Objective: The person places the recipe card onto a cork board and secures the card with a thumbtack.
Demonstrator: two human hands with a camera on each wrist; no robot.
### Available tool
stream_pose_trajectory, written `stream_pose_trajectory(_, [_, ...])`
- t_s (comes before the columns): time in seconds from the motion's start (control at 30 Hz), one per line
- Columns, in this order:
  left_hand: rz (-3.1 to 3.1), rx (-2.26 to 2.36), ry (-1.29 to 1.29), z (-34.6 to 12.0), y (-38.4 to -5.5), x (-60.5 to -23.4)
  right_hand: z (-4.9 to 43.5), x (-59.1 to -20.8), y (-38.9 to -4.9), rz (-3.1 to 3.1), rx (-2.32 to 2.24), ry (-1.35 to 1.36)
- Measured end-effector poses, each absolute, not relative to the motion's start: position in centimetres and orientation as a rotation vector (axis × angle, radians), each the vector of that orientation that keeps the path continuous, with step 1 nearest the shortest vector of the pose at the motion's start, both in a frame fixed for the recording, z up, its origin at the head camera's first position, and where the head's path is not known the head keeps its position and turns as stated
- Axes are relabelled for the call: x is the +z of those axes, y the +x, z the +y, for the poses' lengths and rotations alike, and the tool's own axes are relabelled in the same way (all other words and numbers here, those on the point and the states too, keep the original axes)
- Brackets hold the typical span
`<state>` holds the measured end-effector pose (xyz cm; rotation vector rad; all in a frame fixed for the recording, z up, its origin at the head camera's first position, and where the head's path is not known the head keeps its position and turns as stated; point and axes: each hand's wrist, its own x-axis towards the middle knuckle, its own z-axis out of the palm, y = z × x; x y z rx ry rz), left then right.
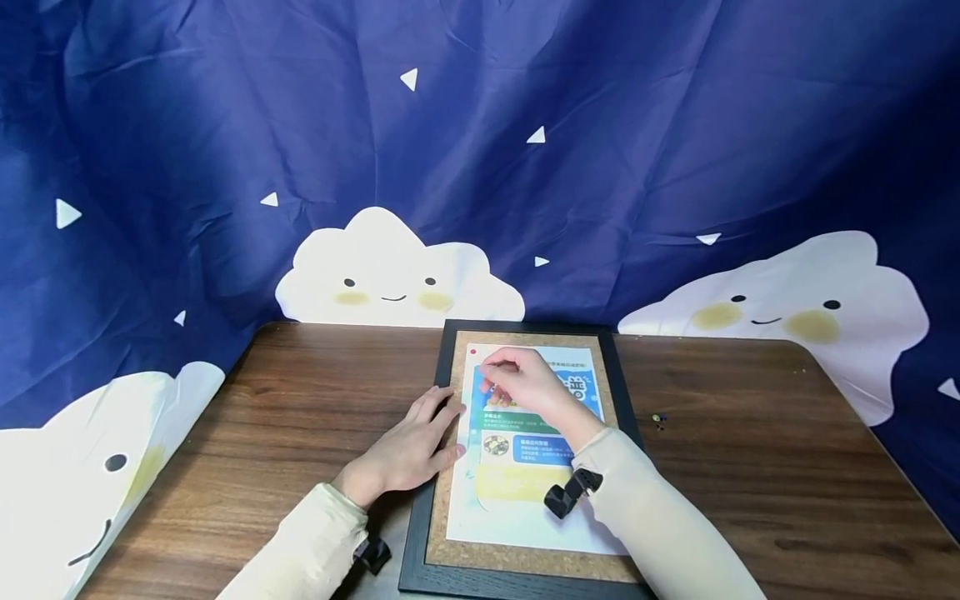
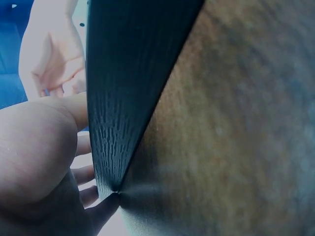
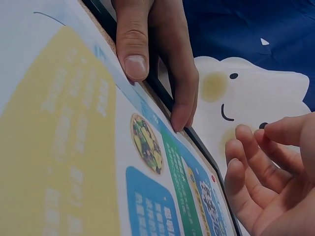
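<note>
A printed poster [image 1: 525, 525] lies on a corkboard [image 1: 450, 550] with a black frame [image 1: 427, 500]. At its top left corner sits a red pushpin [image 1: 472, 352]. My left hand [image 1: 408, 450] rests over the frame's left side, the thumb [image 3: 135, 64] and extended fingers touching the poster's edge. Above the upper part of the poster hovers my right hand [image 1: 525, 385], thumb and forefinger tips brought together, the other fingers [image 3: 246, 167] bent. Whether something small is between those tips cannot be made out; a dark spot there lines up with the curtain cloud's eye.
Several tiny coloured pins [image 1: 658, 419] lie on the brown wooden table [image 1: 720, 467], right of the board. Behind the table hangs a blue curtain [image 1: 480, 125] printed with white clouds [image 1: 390, 267].
</note>
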<state>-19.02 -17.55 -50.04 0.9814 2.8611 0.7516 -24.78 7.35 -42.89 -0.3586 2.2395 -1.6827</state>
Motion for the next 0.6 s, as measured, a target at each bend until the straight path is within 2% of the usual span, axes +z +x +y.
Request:
stream_pose_trajectory(0.37, [2.801, 0.688, 0.864, -16.4, -17.3, -45.5, 8.3, -43.3, -24.4, 2.204, -1.717, -0.324])
stream_pose_trajectory(0.6, [2.804, 0.635, 0.83, -16.4, -17.2, -45.3, 8.9, -43.3, -24.3, 2.194, -1.738, -0.309])
